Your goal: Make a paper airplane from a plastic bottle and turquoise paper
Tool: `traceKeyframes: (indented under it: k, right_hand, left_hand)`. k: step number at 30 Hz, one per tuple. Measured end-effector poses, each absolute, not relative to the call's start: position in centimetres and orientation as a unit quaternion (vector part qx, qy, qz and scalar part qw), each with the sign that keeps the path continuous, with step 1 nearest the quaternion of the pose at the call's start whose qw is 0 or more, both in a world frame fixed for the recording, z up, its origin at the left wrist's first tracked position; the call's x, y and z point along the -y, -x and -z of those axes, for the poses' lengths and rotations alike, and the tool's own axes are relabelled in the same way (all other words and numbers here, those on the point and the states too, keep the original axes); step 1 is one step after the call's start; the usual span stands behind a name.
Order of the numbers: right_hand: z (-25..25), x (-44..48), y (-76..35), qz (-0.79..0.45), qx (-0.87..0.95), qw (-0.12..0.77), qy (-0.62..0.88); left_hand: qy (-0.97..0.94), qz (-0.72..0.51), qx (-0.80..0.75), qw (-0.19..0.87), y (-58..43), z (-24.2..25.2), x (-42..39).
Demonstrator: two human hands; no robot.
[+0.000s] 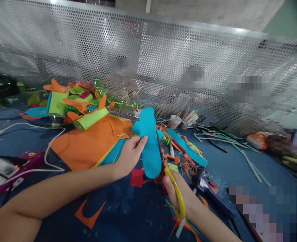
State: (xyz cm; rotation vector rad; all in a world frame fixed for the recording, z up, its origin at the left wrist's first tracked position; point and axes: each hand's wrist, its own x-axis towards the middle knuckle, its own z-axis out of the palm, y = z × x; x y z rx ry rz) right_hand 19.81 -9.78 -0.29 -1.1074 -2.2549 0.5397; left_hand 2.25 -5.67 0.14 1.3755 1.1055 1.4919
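Note:
My left hand (130, 155) pinches a long oval piece of blue foam sheet (148, 141) and holds it upright above the table. My right hand (181, 196) grips yellow-handled scissors (175, 188), whose blades run up along the right edge of the blue piece. A small red scrap (137, 177) lies just below my left hand.
Orange sheets (93, 141) and green paper rolls (90, 119) lie behind my left arm, with plastic bottles beyond. A pink glue gun (14, 168) with a white cable sits at the left. Paper strips and scraps litter the blue table (128, 211). A perforated metal screen (163, 60) stands behind.

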Motion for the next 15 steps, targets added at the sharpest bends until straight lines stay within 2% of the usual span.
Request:
traceKeyframes:
  k: [9, 15]
  right_hand:
    - [0.39, 9.68, -19.65, -0.171, 0.837, 0.325, 0.407]
    - [0.76, 9.62, -19.85, -0.16, 0.835, 0.323, 0.415]
  left_hand:
    - [-0.566, -0.573, -0.438, 0.4, -2.48, 0.05, 6.07]
    - [-0.576, -0.57, -0.443, 0.384, -2.47, -0.19, 6.34]
